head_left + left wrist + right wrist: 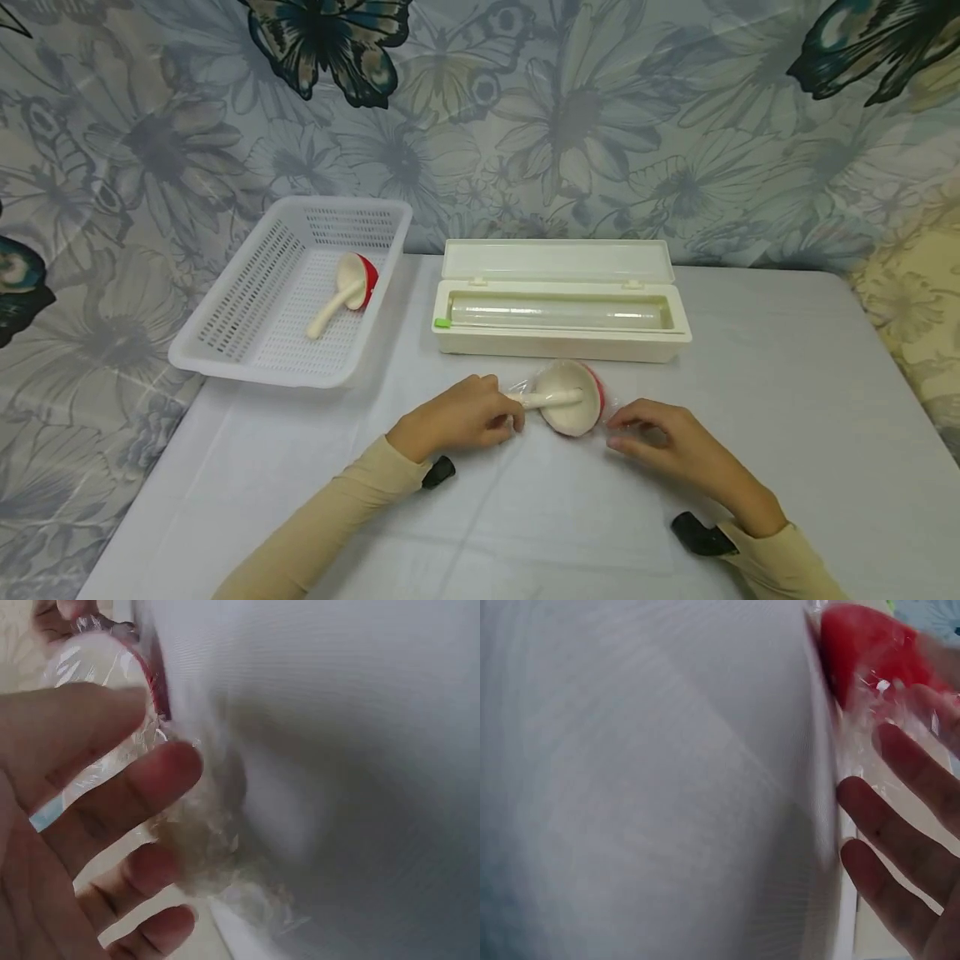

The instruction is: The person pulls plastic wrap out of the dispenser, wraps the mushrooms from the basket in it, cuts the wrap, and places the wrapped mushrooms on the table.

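Note:
A toy mushroom with a red cap and a pale underside lies on its side on the white-covered table, wrapped in clear plastic film. My left hand is at the end of its stem; in the left wrist view its fingers are spread and loosely bent beside crumpled film. On the other side, my right hand is by the red cap, thumb and forefinger apart. In the right wrist view, the right fingers extend along the film's edge, the uppermost ones overlapping it.
Behind the mushroom stands a long white cling-film box, lid raised, with a clear roll inside and a green piece at its left. A white plastic basket at back left contains another red-capped mushroom. Flowered fabric hangs behind the table.

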A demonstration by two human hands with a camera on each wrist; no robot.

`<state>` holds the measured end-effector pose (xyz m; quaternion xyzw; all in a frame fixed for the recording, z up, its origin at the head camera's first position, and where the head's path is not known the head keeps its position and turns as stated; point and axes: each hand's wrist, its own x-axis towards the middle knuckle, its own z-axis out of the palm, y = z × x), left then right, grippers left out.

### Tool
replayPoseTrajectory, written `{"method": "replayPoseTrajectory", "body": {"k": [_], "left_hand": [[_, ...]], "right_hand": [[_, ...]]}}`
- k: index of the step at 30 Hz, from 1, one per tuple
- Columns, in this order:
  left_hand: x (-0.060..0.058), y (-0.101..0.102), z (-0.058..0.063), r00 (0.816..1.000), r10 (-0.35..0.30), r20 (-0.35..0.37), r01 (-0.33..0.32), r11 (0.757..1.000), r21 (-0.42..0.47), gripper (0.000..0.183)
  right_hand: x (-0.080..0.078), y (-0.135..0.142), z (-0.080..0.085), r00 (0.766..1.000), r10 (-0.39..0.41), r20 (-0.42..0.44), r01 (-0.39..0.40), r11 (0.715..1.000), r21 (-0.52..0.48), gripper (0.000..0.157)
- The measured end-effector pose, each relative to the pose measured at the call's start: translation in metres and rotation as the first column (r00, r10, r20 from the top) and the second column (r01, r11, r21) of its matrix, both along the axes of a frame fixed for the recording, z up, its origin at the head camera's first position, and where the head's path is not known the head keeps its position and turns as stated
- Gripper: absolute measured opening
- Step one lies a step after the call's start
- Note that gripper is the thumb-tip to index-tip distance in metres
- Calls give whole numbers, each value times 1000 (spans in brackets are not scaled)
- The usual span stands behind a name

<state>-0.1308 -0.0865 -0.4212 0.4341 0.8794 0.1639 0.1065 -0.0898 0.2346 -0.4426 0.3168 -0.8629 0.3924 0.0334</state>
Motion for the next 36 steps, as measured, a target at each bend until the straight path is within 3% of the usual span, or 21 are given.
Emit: {"method": "replayPoseTrajectory", "body": {"k": [3,7,10,14,17,21,25,28,32,36], "left_hand": [[-2,-1,6,998,42,39,-43,998,47,11],[-10,0,12,985,156,68,-164,977,138,16],[-16,3,11,977,207,50,-211,971,114,25],[-20,9,5,977,200,73,-202,979,24,40],[-19,14,1,979,177,102,-177,984,-8,48],[-16,19,-1,982,161,102,-159,987,-29,52],[-13,23,-2,990,139,27,-138,990,-28,48],[-10,25,-3,990,99,-96,-101,995,-8,43],[-6,25,-4,970,86,-229,-85,996,14,37],[-3,21,-6,966,90,-244,-91,996,6,41]], "right_hand": [[0,1,7,997,-46,64,43,998,45,12],[-5,2,20,976,-216,40,212,974,83,13],[-13,0,26,949,-310,48,305,947,98,13],[-23,-8,25,937,-269,223,243,961,135,29],[-27,-15,21,903,-189,386,138,978,157,44],[-25,-23,17,854,-124,506,60,988,139,54],[-21,-34,17,818,-122,562,77,992,103,62],[-17,-41,17,802,-138,581,115,990,77,65],[-14,-43,18,805,-178,566,187,981,42,58],[-13,-40,20,819,-202,537,225,974,24,54]]}}
